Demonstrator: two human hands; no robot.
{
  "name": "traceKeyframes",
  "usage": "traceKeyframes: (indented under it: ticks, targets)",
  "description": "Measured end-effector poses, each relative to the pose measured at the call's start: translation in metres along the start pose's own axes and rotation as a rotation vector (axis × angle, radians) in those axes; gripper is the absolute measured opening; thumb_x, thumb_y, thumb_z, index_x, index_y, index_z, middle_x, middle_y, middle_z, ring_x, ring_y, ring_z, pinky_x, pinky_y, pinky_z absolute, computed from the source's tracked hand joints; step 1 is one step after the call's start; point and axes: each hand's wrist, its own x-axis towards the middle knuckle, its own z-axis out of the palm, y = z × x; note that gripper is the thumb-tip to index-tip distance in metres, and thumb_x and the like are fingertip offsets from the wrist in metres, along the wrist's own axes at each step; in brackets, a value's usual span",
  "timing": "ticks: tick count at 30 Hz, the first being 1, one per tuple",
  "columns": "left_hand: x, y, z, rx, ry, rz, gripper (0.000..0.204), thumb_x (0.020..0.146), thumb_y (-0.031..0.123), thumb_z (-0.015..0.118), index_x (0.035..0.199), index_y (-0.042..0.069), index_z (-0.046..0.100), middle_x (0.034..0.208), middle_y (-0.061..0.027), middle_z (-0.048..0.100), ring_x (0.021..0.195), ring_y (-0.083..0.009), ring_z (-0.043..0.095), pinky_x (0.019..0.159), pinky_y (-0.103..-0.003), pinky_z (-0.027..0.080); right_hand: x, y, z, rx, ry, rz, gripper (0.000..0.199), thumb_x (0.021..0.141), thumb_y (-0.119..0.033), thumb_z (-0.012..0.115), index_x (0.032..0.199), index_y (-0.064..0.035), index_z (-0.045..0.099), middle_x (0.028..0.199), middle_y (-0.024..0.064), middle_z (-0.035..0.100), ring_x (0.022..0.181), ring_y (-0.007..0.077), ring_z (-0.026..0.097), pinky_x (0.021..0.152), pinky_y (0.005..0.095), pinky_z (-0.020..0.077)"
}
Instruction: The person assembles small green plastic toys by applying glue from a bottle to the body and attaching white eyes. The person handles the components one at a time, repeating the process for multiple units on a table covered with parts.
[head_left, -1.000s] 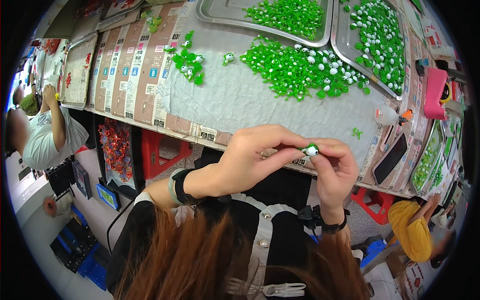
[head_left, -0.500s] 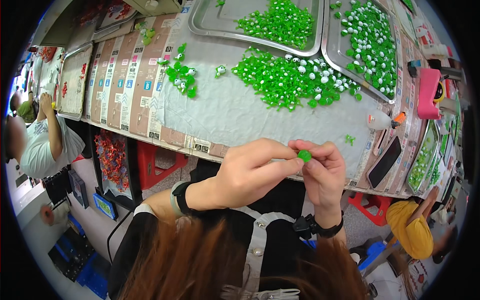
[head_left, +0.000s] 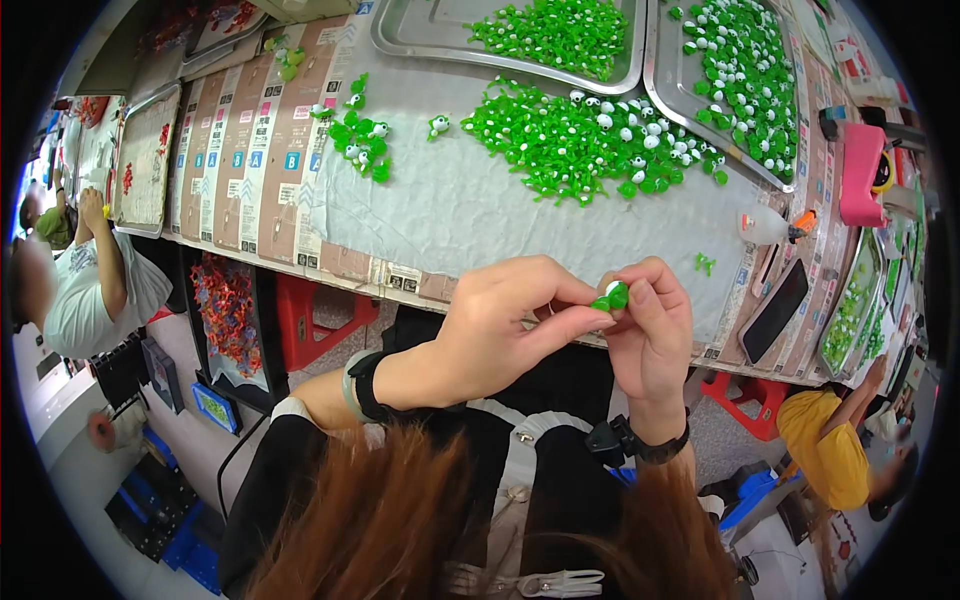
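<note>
A small green toy frog piece with a white part (head_left: 613,297) is pinched between my two hands above the table's near edge. My left hand (head_left: 505,320) grips it from the left with thumb and fingers closed. From the other side, the thumb and fingertips of my right hand (head_left: 650,325) close on the same piece. Ahead lies a heap of green frog parts (head_left: 545,145), with white eye pieces among its right side. Off to the left is a small cluster of green frogs with white eyes (head_left: 362,140). One green limbed piece (head_left: 704,263) lies alone near my right hand.
Metal trays of green parts stand at the back, one in the middle (head_left: 500,62) and one at right (head_left: 668,100). At right lie a bottle with an orange tip (head_left: 763,226), a dark phone (head_left: 775,312) and a pink tape dispenser (head_left: 862,175). Other people sit on both sides.
The piece between my fingers has turned, and a white part now shows on it. My hands have shifted slightly around it. The view has tilted a little.
</note>
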Motion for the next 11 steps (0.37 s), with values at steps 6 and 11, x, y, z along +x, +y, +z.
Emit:
traceKeyframes:
  ticks: [6, 11]
  targets:
    - [-0.0009, -0.0019, 0.0013, 0.034, 0.004, 0.04, 0.01, 0.065, 0.004, 0.064, 0.072, 0.001, 0.057, 0.063, -0.0081, 0.057, 0.055, -0.0147, 0.055, 0.049, -0.022, 0.041, -0.0005, -0.0009, 0.0007, 0.01, -0.028, -0.008, 0.01, 0.079, -0.011, 0.05, 0.081, -0.0016, 0.048, 0.071, 0.0046, 0.053, 0.062, 0.0086, 0.049, 0.059, 0.0217, 0.0406]
    - [-0.001, -0.0006, 0.0018, 0.075, 0.003, 0.059, 0.01, 0.065, 0.004, 0.064, 0.072, 0.001, 0.058, 0.063, -0.0077, 0.057, 0.055, -0.0153, 0.055, 0.05, -0.023, 0.041, 0.001, 0.0018, -0.001, 0.046, -0.044, 0.028, 0.013, 0.078, -0.014, 0.051, 0.083, -0.0022, 0.047, 0.073, 0.0046, 0.053, 0.065, 0.0088, 0.049, 0.062, 0.0224, 0.0415]
